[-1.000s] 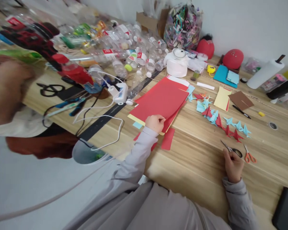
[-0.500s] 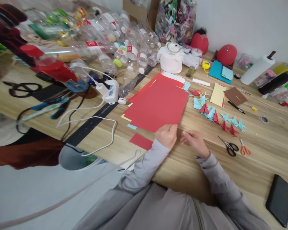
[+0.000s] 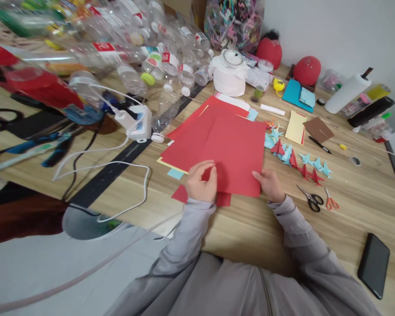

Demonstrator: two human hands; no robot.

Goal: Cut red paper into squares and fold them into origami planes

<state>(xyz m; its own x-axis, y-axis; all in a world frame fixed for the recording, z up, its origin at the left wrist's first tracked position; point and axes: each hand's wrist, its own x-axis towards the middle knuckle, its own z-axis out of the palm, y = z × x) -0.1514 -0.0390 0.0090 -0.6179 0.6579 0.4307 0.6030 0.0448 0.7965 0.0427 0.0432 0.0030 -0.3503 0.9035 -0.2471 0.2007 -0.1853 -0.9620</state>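
A large red paper sheet (image 3: 232, 149) lies on top of a stack of red sheets on the wooden table (image 3: 256, 228). My left hand (image 3: 201, 182) pinches its near left edge with curled fingers. My right hand (image 3: 270, 184) grips its near right corner between thumb and fingers. A smaller red piece (image 3: 181, 194) pokes out from under the sheet near my left wrist. Grey sleeves cover both my arms.
Small red and blue folded paper shapes (image 3: 292, 156) lie in a row to the right. Black scissors (image 3: 311, 199) and orange scissors (image 3: 331, 200) are beside my right hand. A black phone (image 3: 373, 264) sits at the near right. Plastic bottles (image 3: 151, 57), a white charger (image 3: 136, 125) and cables crowd the left.
My right hand left the scissors and came to the red sheet. Both hands now hold the top sheet, which has shifted toward me and to the right. The camera view panned left.
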